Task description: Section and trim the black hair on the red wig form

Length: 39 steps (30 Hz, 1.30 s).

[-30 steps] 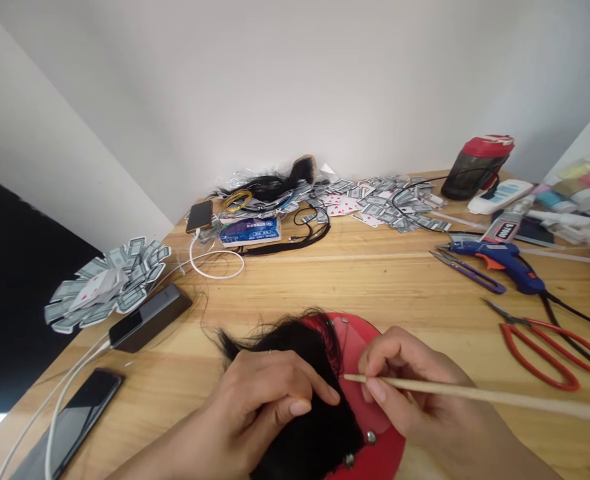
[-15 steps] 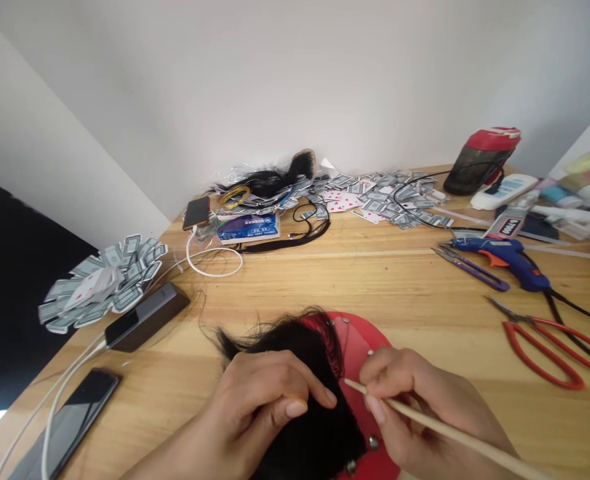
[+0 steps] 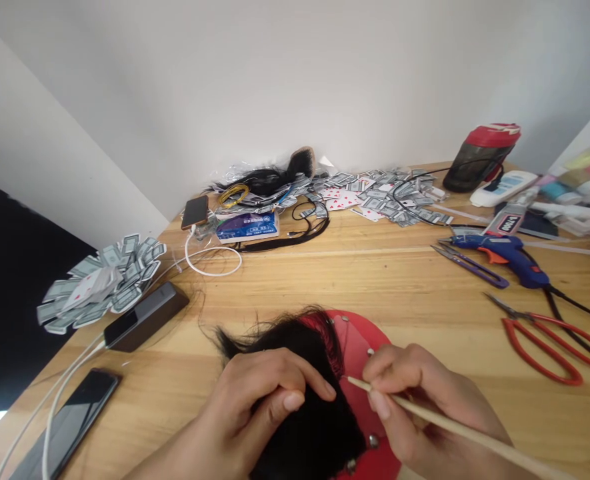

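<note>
A tuft of black hair (image 3: 279, 337) lies over a round red disc (image 3: 357, 340) with small metal studs, near the front edge of the wooden table (image 3: 375, 280). My left hand (image 3: 262, 393) presses down on the hair, fingers curled together over it. My right hand (image 3: 415, 400) pinches a thin wooden stick (image 3: 455, 430). The stick's tip touches the disc at the hair's right edge, close to my left fingertips.
Red scissors (image 3: 549, 340), a blue glue gun (image 3: 505, 253) and purple snips (image 3: 469, 267) lie to the right. A power bank (image 3: 145, 317) and a phone (image 3: 69, 420) with white cables sit on the left. Playing cards (image 3: 375, 197), more hair and a blue box (image 3: 247, 227) crowd the back.
My right hand turned the stick from nearly level to slanting down to the right, with its tip still at the hair's edge. The left hand stayed on the hair.
</note>
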{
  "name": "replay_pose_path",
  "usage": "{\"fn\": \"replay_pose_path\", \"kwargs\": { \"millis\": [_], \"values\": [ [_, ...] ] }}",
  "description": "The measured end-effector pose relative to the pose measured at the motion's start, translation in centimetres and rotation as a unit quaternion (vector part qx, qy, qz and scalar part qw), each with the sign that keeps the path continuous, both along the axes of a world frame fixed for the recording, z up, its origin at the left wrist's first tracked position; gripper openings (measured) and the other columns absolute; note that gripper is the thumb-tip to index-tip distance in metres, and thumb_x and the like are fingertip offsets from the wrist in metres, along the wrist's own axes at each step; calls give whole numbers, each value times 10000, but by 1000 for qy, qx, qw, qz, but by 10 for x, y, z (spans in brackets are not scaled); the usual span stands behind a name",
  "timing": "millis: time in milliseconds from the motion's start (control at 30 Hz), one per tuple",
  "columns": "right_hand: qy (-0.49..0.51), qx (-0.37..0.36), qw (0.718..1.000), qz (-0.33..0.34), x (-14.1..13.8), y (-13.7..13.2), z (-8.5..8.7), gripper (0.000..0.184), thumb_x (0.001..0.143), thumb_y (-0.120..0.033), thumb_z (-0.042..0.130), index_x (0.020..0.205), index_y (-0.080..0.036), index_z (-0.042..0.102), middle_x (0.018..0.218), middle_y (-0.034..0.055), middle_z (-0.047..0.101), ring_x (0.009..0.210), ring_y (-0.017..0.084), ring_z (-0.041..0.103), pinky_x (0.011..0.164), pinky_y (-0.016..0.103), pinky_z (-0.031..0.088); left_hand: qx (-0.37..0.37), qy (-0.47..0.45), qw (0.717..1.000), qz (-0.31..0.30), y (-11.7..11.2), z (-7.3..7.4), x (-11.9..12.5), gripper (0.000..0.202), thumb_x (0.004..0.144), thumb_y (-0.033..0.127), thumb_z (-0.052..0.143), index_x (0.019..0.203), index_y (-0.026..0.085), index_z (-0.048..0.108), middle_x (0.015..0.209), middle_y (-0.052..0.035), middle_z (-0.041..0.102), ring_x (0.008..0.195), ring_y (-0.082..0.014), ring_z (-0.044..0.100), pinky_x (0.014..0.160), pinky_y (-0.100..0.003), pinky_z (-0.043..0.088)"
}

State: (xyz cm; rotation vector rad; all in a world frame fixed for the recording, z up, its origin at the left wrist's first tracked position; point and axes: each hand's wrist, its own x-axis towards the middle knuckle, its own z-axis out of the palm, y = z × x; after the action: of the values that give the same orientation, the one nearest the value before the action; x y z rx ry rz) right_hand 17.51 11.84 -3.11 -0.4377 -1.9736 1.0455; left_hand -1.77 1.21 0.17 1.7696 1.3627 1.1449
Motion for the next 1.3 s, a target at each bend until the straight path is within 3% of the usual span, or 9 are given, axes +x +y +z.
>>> {"fn": "replay_pose_path", "kwargs": {
  "millis": [133,233,300,367,533,800,967,1300],
  "values": [
    [0,-73,997,26,3,3,-4,204,870,-70,505,829,-270,497,678,-51,570,519,101,541,459,173,424,-36,-76,995,51,-1,-4,0,223,1024,287,466,827,218,546,997,-6,738,880,-132,645,759,-207,471],
    [-32,-121,991,42,5,4,-8,170,905,-118,490,806,-256,506,653,-37,551,534,126,526,467,207,425,-63,-166,982,72,-2,-10,-2,257,1010,338,499,798,203,555,976,-14,714,716,-88,574,595,-164,429],
    [-40,-138,988,52,6,3,-9,165,916,-137,476,800,-249,512,652,-26,550,562,141,542,481,222,434,-80,-230,968,66,-2,-14,-4,254,1008,348,503,813,197,562,983,-7,693,538,-34,424,452,-145,318],
    [-38,-142,988,55,6,2,-8,164,919,-140,468,805,-248,514,657,-25,552,570,142,548,486,221,432,-84,-273,957,53,-2,-18,-6,235,1010,343,503,839,198,570,993,-1,687,460,-9,289,397,-147,231],
    [-35,-139,989,44,5,-3,-2,132,922,-165,506,835,-263,524,678,-46,568,523,109,509,471,201,392,-52,-324,945,11,0,-24,-10,197,1010,339,512,886,210,594,997,-5,716,431,1,229,368,-134,177],
    [-44,-163,984,56,3,-2,1,129,940,-226,507,814,-248,526,640,-41,531,504,115,458,459,219,362,-15,-349,936,-32,3,-28,-11,167,1019,314,496,931,217,600,989,-6,735,405,-3,198,338,-115,155],
    [-30,-200,977,60,3,-2,2,145,938,-209,500,803,-234,547,627,-25,551,511,122,471,468,227,366,-6,-354,935,-17,6,-26,-8,200,1022,316,489,893,204,593,953,-12,743,389,-2,157,327,-117,118],
    [-25,-138,989,36,2,-3,6,139,910,-179,527,791,-245,554,661,-23,618,550,129,559,515,235,433,-8,-326,945,-2,1,-29,-8,185,1027,301,474,904,208,574,986,-32,755,385,-6,171,338,-135,131]
  ]
}}
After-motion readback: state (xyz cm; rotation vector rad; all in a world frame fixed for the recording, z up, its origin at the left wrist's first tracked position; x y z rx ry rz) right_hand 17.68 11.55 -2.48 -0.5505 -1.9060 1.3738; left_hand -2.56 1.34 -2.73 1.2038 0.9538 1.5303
